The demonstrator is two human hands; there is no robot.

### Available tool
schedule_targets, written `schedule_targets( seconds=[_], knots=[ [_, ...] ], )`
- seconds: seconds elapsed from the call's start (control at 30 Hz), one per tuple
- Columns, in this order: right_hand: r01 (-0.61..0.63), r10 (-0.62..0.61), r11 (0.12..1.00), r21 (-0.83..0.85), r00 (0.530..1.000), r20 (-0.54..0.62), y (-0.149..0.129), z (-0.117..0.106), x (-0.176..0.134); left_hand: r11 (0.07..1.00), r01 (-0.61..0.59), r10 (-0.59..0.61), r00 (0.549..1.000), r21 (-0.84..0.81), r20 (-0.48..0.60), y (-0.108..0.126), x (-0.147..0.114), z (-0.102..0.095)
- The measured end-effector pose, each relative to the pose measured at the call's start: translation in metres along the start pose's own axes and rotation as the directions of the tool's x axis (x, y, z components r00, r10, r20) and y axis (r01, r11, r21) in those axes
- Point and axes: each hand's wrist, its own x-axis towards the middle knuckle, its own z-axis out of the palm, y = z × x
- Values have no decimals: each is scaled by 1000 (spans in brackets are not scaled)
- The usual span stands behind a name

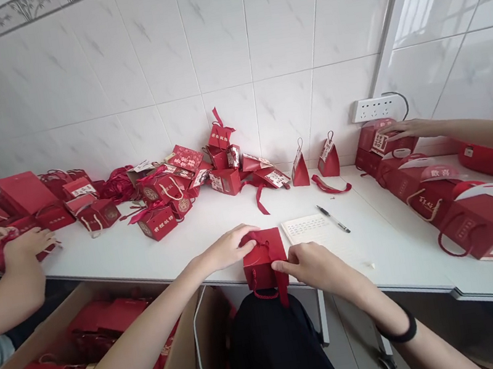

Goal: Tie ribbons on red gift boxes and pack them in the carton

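Observation:
A small red gift box (257, 276) sits at the table's front edge before me, with a twisted red cord handle hanging from its near side. A red ribbon (283, 288) lies knotted or looped across its top, and one end hangs down the front. My left hand (232, 246) grips the box's upper left side beside the ribbon, thumb on top; its fingertips are partly hidden. On the right, my right hand (312, 261) pinches the ribbon between thumb and bent fingers at the box's right front.
An open notebook (305, 229) and a pen (333, 219) lie right of the box. Piled red gift boxes (159, 222) stand behind. A carton (99, 289) of red boxes is below left. Co-workers' hands (26, 244) appear at left and right, near a power strip (375, 108).

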Motion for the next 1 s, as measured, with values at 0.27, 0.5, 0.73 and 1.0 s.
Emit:
schedule_targets(
  seconds=[0.27,0.5,0.73,1.0],
  knots=[
    [50,-39,953,300,998,-45,24,1,14,938,312,-285,941,147,-182,13,-19,2],
    [61,-69,853,519,998,-3,38,11,22,891,436,-426,899,128,-104,22,-30,8],
    [42,-39,779,625,999,-19,40,-2,14,907,403,-375,905,-123,198,17,-35,-1],
    [21,-19,803,595,1000,-10,39,-7,5,894,416,-373,897,-166,239,9,-37,-3]
  ],
)
